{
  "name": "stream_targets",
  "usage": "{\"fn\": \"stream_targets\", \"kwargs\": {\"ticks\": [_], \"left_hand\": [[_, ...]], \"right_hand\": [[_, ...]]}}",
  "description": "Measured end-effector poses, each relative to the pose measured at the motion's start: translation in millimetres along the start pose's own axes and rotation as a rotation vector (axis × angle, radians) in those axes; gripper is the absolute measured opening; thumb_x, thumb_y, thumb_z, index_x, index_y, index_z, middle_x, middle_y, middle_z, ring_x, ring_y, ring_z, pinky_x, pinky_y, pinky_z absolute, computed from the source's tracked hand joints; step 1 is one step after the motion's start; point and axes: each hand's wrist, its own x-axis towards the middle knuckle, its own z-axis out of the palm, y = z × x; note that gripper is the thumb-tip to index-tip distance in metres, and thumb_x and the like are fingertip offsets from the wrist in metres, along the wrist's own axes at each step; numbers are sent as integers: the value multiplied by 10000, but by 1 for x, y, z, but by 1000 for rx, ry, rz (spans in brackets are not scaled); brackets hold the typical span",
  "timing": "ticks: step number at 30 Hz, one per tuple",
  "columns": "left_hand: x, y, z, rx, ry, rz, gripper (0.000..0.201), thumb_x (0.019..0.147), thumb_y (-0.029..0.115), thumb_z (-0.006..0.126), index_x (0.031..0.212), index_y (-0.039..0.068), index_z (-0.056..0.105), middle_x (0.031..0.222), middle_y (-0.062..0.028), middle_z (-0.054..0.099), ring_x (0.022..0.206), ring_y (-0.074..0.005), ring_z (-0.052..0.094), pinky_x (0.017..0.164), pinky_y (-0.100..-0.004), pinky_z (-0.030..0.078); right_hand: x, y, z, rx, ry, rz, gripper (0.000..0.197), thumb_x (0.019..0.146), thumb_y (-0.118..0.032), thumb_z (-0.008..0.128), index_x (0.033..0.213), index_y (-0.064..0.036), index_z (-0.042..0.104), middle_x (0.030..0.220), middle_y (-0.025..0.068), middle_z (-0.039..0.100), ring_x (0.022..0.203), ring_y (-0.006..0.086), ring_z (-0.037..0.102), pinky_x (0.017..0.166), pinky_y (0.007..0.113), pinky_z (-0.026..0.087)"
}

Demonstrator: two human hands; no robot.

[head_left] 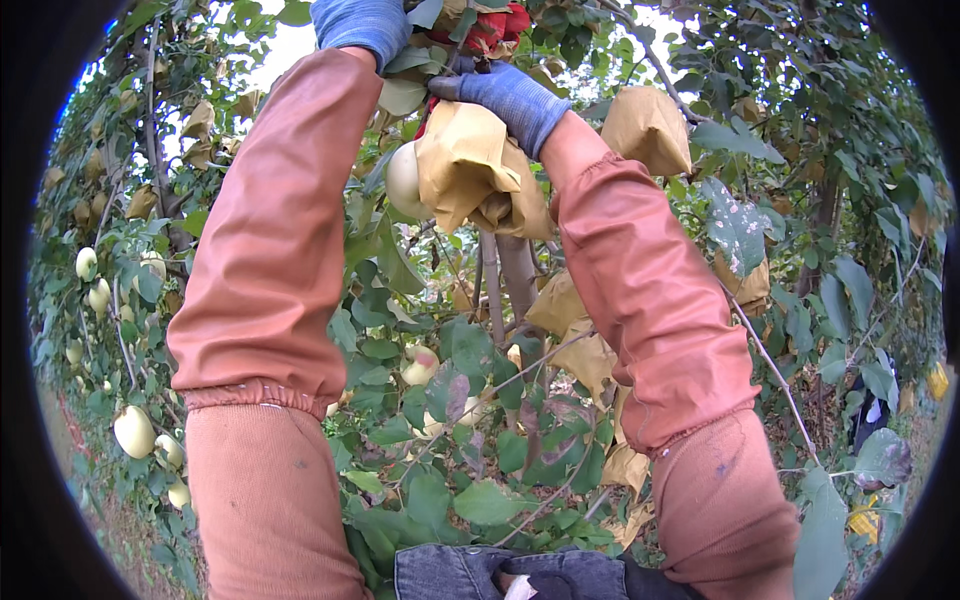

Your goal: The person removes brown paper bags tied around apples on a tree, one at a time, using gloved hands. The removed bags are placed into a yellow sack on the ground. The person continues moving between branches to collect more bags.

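Note:
Both my arms reach up into an apple tree, in blue knit gloves and brown-orange sleeve covers. My right hand point(512, 102) is closed at the top of a crumpled tan paper bag point(470, 165), its thumb pointing left. A pale apple point(405, 182) hangs against the bag's left side. Higher up, my left hand point(362, 28) is cut off by the top edge, and its fingers do not show. Crumpled red paper point(492, 32) sits among leaves between and above the hands.
Another tan bag point(648, 130) hangs just right of my right hand. More bags point(575, 320) hang lower, among leaves and thin branches. Pale apples point(134, 432) hang at the left. A bare twig point(765, 355) crosses beside my right forearm, and a trunk point(517, 270) stands behind.

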Motion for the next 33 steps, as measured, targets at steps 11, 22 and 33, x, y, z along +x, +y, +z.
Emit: {"fn": "stream_targets", "kwargs": {"ticks": [11, 22, 33], "left_hand": [[-53, -14, -51, 22, -90, 252, 238, 829, 178, 560, 1050, 132, 636, 1032, -171, 675, 951, -353, 656, 828, -457, 506], [-98, -82, -38, -62, -585, 174, 268, 815, 153, 597, 1063, 119, 693, 1106, -173, 664, 1028, -350, 638, 894, -437, 505], [-127, -108, -23, -274, -507, 116, 264, 816, 185, 627, 1070, 122, 660, 1036, -160, 676, 991, -352, 635, 868, -443, 496]], "right_hand": [[-10, -12, 2, -231, 46, -8, 208, 886, -217, 676, 1016, -54, 686, 921, 41, 697, 828, 123, 634, 748, 292, 509], [-5, 17, -22, 25, 453, -278, 390, 822, -234, 767, 1128, -40, 621, 968, 75, 670, 794, 149, 629, 704, 279, 521], [32, -36, -29, -1030, 429, -464, 305, 823, -344, 671, 982, -85, 696, 1034, 172, 674, 981, 297, 637, 841, 345, 490]]}}
